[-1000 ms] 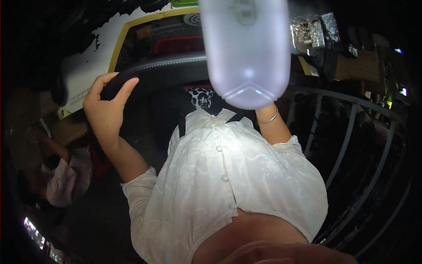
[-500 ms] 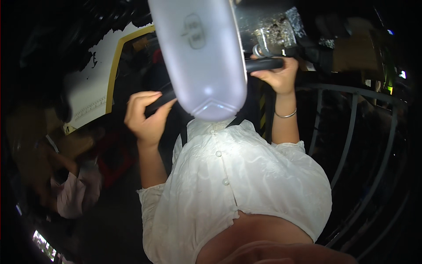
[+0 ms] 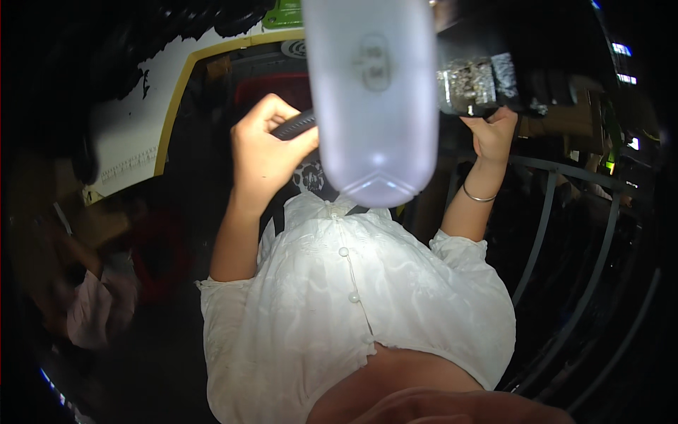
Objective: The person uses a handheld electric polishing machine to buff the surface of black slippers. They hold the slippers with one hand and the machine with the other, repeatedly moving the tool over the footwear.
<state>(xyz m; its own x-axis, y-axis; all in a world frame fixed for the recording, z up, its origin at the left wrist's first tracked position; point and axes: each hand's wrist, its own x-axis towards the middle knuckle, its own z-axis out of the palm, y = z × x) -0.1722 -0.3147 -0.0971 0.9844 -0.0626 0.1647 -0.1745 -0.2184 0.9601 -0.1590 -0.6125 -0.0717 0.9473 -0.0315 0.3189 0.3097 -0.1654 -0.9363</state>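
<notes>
My left hand (image 3: 267, 150) is closed around a black, ridged, bar-like piece (image 3: 295, 126), pinched between thumb and fingers. The far end of that piece disappears behind a pale translucent rounded object (image 3: 378, 106) close in the foreground. Out to the right, my right hand (image 3: 492, 134), with a bracelet at the wrist, is raised with thumb and fingers curled at the lower edge of a dark area. What its fingers hold, if anything, is hidden. Just above it lies a shiny, see-through pack of small bits (image 3: 467, 85).
A white board with a yellow edge (image 3: 164, 138) lies at far left, a green item (image 3: 284, 14) at its top. Grey metal railings (image 3: 540, 233) curve along my right side. A person in a pale pink garment (image 3: 102, 307) is at lower left.
My left hand has moved right and upward with the black piece. My right hand has moved right, and the black bar it held no longer shows there. The pale foreground object has shifted right.
</notes>
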